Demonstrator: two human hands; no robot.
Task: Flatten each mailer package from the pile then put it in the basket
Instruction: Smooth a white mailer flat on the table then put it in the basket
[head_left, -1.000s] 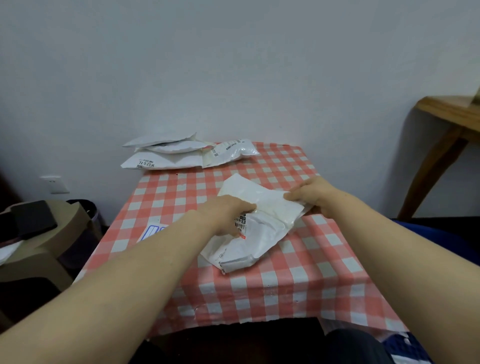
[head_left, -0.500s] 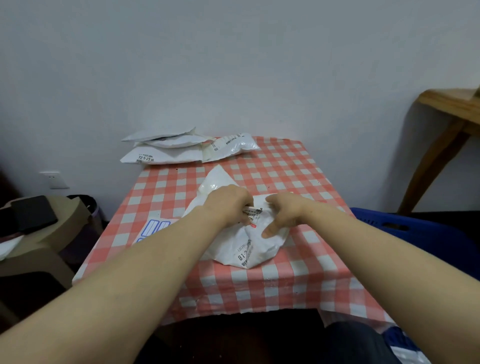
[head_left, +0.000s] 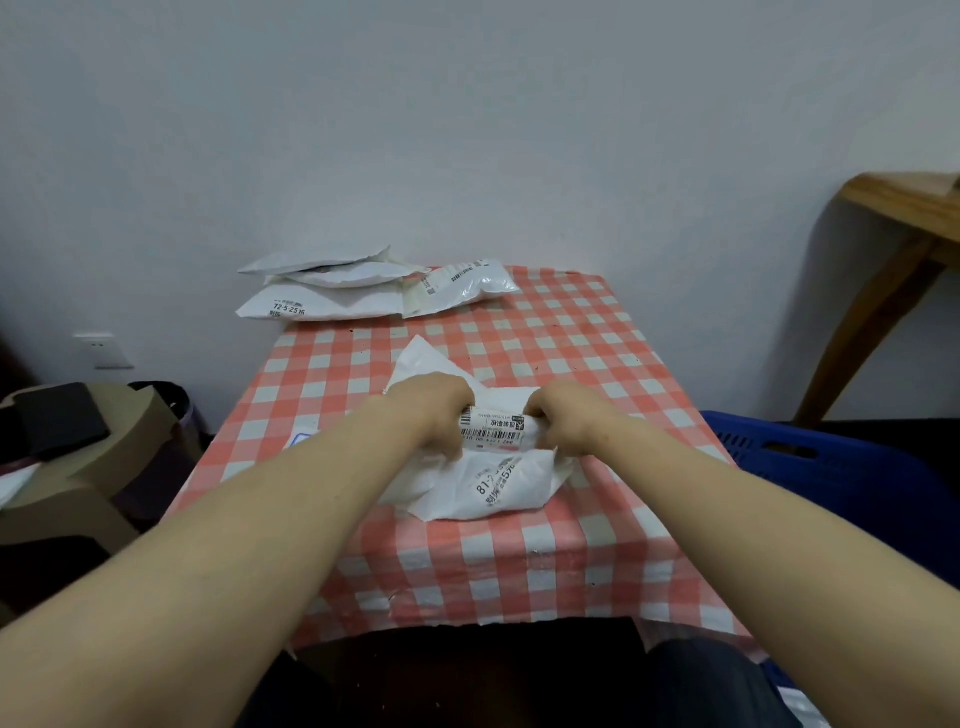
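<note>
**A:** What has been changed since a second ago?

**B:** The right hand (head_left: 563, 422) has been brought in from the outer edge of the mailer (head_left: 498, 486) toward the left hand (head_left: 434, 410). The mailer has been gathered into a bunch at the middle of the table (head_left: 582, 332).

**A:** How is it held?

**B:** A labelled fold along its top is gripped at both ends. The fingers of both hands are curled round it, and the barcode is seen between them. The rest of the bag is resting on the table, toward its near edge.

**A:** Which step is judged to be in hand?

**B:** The flattening of this one mailer, it seems. Probably the air is being squeezed out, as the bag is still puffed.

**A:** What is called for next?

**B:** The bulge should be pressed down or the fold rolled tighter. After that the mailer is to be carried to the blue basket (head_left: 810, 460), just beside the table on its right. The pile (head_left: 332, 299) at the table's far left corner is left for later.
</note>
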